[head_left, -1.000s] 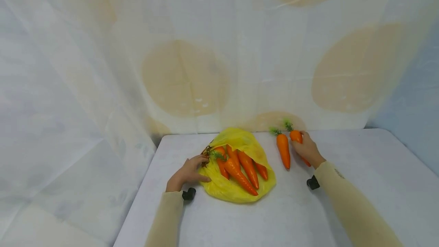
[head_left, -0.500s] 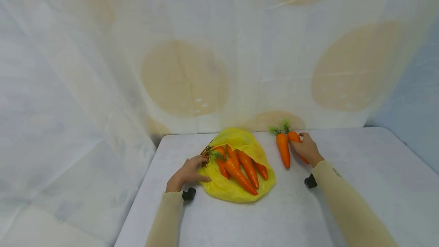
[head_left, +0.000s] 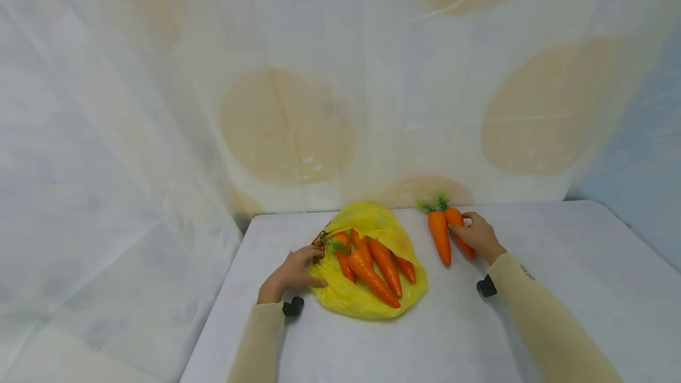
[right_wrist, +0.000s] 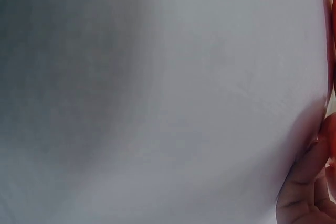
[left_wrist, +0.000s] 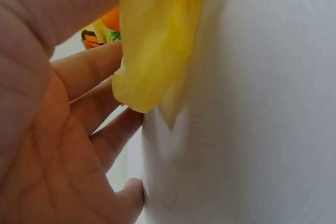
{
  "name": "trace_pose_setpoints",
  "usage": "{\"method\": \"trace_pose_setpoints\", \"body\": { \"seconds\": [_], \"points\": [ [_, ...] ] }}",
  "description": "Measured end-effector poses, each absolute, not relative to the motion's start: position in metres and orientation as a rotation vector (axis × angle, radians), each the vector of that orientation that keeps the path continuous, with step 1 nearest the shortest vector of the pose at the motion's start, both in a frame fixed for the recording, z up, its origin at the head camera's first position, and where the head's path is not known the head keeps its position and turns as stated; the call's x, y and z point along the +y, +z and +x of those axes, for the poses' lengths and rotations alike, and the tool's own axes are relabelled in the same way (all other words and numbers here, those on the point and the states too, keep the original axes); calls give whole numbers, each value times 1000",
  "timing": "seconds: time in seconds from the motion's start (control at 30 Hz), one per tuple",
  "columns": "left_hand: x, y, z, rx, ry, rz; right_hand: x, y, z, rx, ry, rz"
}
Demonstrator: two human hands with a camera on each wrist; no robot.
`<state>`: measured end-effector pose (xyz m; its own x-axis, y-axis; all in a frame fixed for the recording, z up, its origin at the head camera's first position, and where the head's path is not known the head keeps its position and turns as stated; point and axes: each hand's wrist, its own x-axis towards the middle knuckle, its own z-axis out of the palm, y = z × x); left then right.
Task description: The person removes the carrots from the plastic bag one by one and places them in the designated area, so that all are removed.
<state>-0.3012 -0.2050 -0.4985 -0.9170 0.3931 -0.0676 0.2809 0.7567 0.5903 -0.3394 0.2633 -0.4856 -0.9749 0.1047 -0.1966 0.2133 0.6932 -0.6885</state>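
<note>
In the head view a yellow plastic bag (head_left: pixel 346 306) lies on the white table, several orange carrots with shiny skins showing at its mouth. One carrot (head_left: pixel 372 281) with a green top lies across the front. My left hand (head_left: pixel 292 270) rests at the bag's left edge; in the left wrist view its fingers (left_wrist: pixel 94 69) stretch out behind the yellow plastic. To the right of the bag, two carrots lie side by side, tops away from me. My right hand (head_left: pixel 477 235) holds the right carrot (head_left: pixel 464 244) between thumb and fingers, close beside the left carrot (head_left: pixel 439 238).
The white table (head_left: pixel 393 353) ends at a pale curtain (head_left: pixel 415 105) with large tan spots, which hangs behind it and along the left. Small black devices sit on both wrists, such as the wrist camera (head_left: pixel 486 286) on the right.
My right hand has shifted the right carrot slightly left, closing the gap to the other carrot; more of its body shows. The left hand and bag stay as they were.
</note>
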Motion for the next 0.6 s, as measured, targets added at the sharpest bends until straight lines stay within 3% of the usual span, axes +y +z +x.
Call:
{"method": "trace_pose_setpoints", "body": {
  "seconds": [0.6],
  "points": [
    [-206, -498, -302, 2767, 876, 580, 275, -484, -339, 2816, -1096, 178]
  ]
}}
